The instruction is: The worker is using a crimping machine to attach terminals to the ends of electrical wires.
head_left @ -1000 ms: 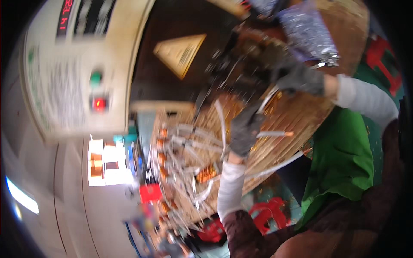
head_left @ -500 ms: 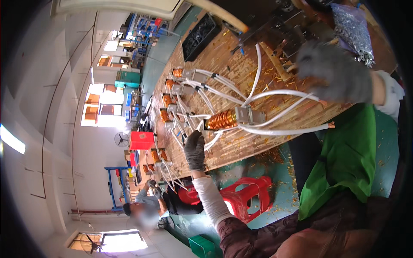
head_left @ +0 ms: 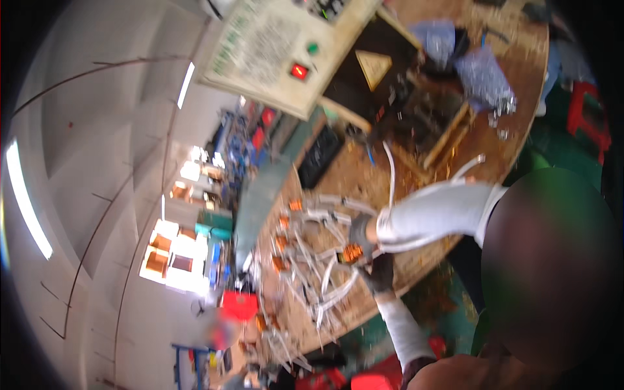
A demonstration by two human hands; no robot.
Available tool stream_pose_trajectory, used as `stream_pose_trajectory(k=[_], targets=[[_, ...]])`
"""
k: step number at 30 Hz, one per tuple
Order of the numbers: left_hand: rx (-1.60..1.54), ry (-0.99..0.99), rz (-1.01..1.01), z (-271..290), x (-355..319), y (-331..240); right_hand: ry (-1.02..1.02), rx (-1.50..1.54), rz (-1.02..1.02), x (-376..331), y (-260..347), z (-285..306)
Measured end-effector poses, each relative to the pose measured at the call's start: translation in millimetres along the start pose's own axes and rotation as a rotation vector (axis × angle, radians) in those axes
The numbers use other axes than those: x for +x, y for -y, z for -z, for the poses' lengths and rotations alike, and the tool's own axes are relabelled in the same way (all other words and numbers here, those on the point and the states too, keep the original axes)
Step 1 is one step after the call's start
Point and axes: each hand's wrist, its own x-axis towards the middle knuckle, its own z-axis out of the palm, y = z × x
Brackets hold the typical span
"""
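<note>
Both of my hands are at a copper-wound coil (head_left: 351, 253) with white sleeved leads, over the wooden workbench (head_left: 416, 263). My right hand (head_left: 361, 233), in a grey glove, is closed on its far side, with the white-sleeved forearm reaching across the bench. My left hand (head_left: 379, 275), in a dark grey glove, is closed against its near side. Blur softens the fingers of both hands, and the gloves cover part of the coil. Several similar coils (head_left: 281, 242) stand in a row to the left, their white leads (head_left: 331, 300) tangled together.
A black tray (head_left: 320, 156) sits at the bench's far edge. Beyond it stands a machine with a pale control panel (head_left: 266, 58). A clear bag of small metal parts (head_left: 484, 78) lies at the far right. Red stools (head_left: 377, 377) are beside the bench; another person is at the lower left.
My right hand has swung left from the lead ends to the coil, beside my left hand. The view has turned and shifted, bringing the machine's control panel into sight.
</note>
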Motion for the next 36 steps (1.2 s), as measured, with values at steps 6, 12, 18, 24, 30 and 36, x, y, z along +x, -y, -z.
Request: stream_pose_trajectory(k=[6, 12, 18, 24, 30, 36], targets=[[-0.073, -0.200, -0.107, 16.7, 22.8, 7.0, -0.079, -0.102, 0.097, 13.5, -14.1, 50.7], [-0.088, -0.266, -0.181, 28.9, 30.6, 8.2, -0.016, -0.052, 0.229, 26.6, 17.8, 38.1], [0.102, -0.268, -0.226, -49.2, -7.0, 23.5, 0.032, 0.080, 0.202, -4.7, 39.6, -10.8], [0.697, -0.255, -0.025, -171.6, -83.7, 21.2, -0.271, 0.203, 0.418, -60.8, 101.7, -3.6], [1.305, -0.173, 0.183, -274.7, -135.3, 43.6, -0.397, 0.215, 0.511, -138.6, 147.3, 50.5], [1.933, 0.063, 0.342, -376.9, -179.3, 88.1, -0.482, 0.202, 0.392, -235.6, 125.4, 109.2]])
